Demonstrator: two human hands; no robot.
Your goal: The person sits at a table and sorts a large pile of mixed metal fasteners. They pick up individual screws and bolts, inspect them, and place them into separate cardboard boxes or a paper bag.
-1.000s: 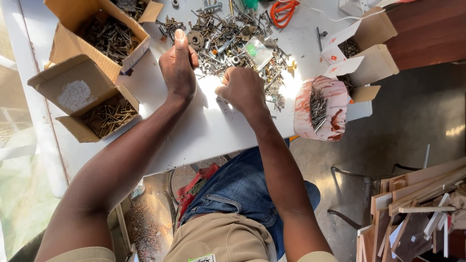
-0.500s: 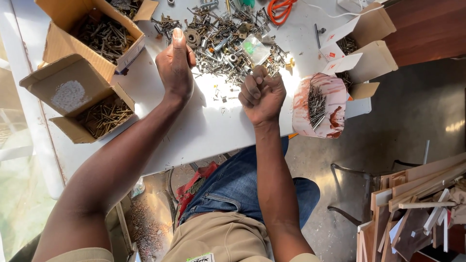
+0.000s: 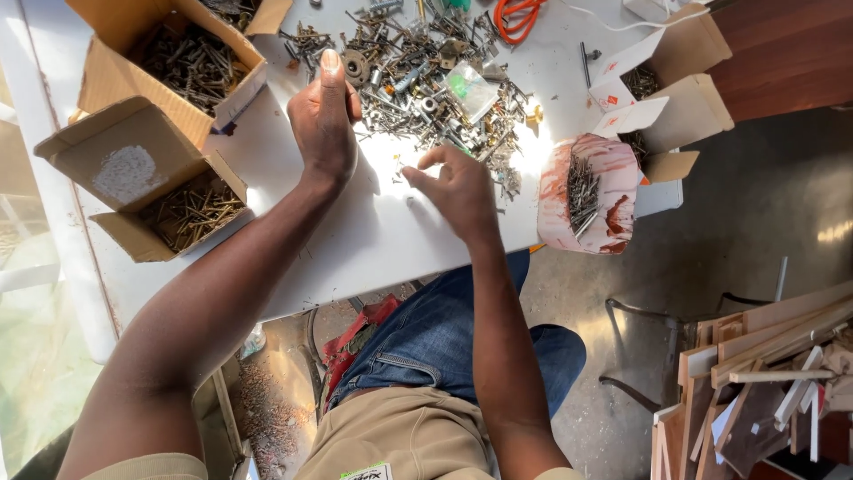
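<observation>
Right hand (image 3: 453, 182), frame centre, fingers loosely curled and part open, pinches at small screws on the white desk (image 3: 373, 240), apparently empty. Left hand (image 3: 324, 116), upper centre, rests closed edge-down beside the mixed hardware pile (image 3: 435, 80), seemingly corralling it; contents cannot be told.

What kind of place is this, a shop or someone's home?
Most likely a workshop: a white table heaped with a pile of mixed screws and bolts, cardboard boxes of screws, and offcuts of wood stacked on the concrete floor.

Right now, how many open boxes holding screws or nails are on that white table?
4: two brown cardboard boxes at the left edge, two small white boxes at the right. More may lie out of view.
</observation>
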